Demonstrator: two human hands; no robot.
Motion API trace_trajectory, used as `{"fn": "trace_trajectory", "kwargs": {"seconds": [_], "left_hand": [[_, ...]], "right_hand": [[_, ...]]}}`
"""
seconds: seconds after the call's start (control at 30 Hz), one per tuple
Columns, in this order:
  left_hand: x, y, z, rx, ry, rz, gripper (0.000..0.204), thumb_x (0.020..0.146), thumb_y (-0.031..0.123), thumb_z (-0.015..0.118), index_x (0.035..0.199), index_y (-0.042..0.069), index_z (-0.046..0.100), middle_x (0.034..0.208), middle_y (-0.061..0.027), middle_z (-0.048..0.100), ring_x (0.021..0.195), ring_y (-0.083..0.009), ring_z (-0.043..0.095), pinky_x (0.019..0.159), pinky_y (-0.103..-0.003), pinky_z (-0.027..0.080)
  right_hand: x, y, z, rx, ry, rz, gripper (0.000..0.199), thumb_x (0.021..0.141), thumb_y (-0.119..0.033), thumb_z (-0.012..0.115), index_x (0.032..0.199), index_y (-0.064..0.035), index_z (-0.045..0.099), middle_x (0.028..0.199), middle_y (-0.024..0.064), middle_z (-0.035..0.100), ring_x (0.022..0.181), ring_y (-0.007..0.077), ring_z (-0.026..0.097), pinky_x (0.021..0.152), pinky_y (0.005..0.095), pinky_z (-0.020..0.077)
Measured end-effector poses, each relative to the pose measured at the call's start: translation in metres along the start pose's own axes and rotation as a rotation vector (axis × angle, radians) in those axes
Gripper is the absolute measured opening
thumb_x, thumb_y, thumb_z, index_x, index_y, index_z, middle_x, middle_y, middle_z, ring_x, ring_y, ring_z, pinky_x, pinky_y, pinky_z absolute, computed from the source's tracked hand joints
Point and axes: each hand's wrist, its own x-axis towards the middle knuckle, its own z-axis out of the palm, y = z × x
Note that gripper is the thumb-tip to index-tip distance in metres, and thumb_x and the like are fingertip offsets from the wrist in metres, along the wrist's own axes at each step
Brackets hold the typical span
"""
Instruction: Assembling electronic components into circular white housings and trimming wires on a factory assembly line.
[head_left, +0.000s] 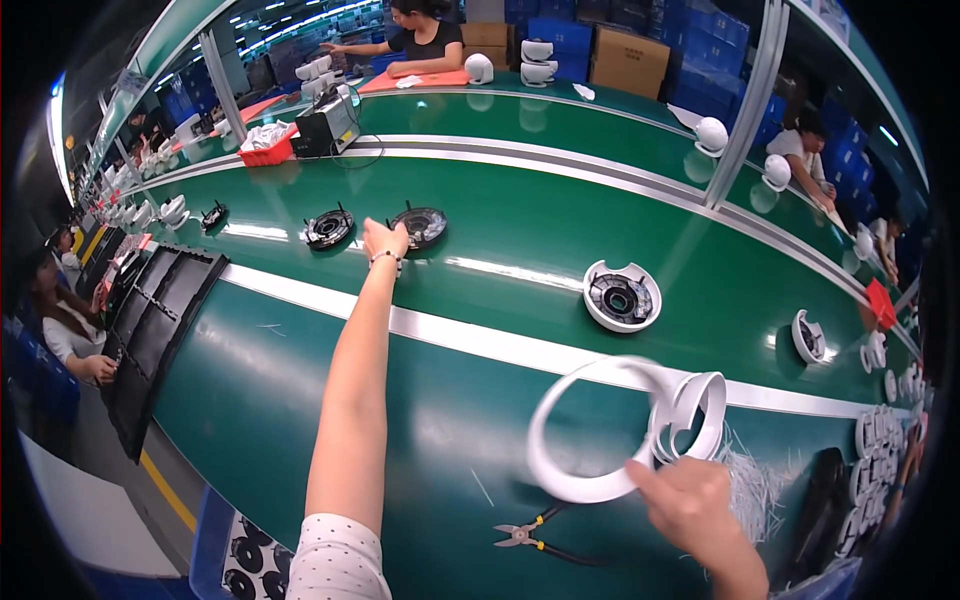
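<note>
Green covers the long, shiny belt (510, 190) that runs across in front of us. Next comes the green table (440, 470) on our side of it. To our left is a big black tray (165, 330).

Our right hand (690, 495) grips 1 large white ring (583, 489) over the table. We have it by its lower right rim, so most of it sticks out up and to the left of our fingers. It looks blurry. Some smaller white rings (713, 425) sit bunched just past that hand.

On the belt, 1 white shell (650, 308) has a black part inside. Our left hand (385, 240) reaches over the belt, fingers bent, at the left edge of 1 black disc (428, 227). Most of that disc lies to the right of our fingers; we can't tell if they pinch it. A 2nd disc (329, 229) lies near, to the left. On the table lie cutters (518, 536) with handles spread, and thin white strips (755, 490) are heaped by our right hand.
</note>
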Motion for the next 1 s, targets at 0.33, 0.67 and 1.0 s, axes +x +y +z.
{"fn": "trace_trajectory", "kwargs": {"seconds": [0.33,0.67,1.0], "left_hand": [[-0.010,-0.009,0.009,-0.590,-0.176,-0.138,0.030,0.074,0.008,0.062,0.103,0.000,0.056,0.094,-0.0118,0.062,0.083,-0.0206,0.061,0.066,-0.033,0.053],[-0.108,0.015,-0.063,-1.004,-0.449,-0.032,0.024,0.084,0.002,0.049,0.107,-0.003,0.044,0.101,-0.0101,0.053,0.084,-0.0164,0.057,0.060,-0.028,0.056],[-0.146,0.011,-0.081,-1.061,-0.595,0.027,0.024,0.085,0.002,0.048,0.108,-0.003,0.042,0.098,-0.0107,0.055,0.082,-0.0151,0.059,0.060,-0.025,0.055]], "right_hand": [[0.066,0.027,0.094,0.116,-0.183,-0.122,0.012,0.067,-0.008,0.054,0.076,-0.0030,0.060,0.112,0.0126,0.054,0.077,0.0220,0.058,0.070,0.0337,0.0454],[0.097,-0.064,0.106,0.350,0.004,-0.044,0.035,0.062,-0.029,0.072,0.082,-0.0031,0.060,0.084,0.0070,0.053,0.079,0.0234,0.049,0.068,0.0343,0.0390],[0.108,-0.051,0.100,0.195,-0.248,0.486,0.102,0.050,-0.043,0.078,0.129,-0.0023,0.028,0.134,0.0243,0.019,0.124,0.0464,0.017,0.091,0.0650,0.0205]]}}
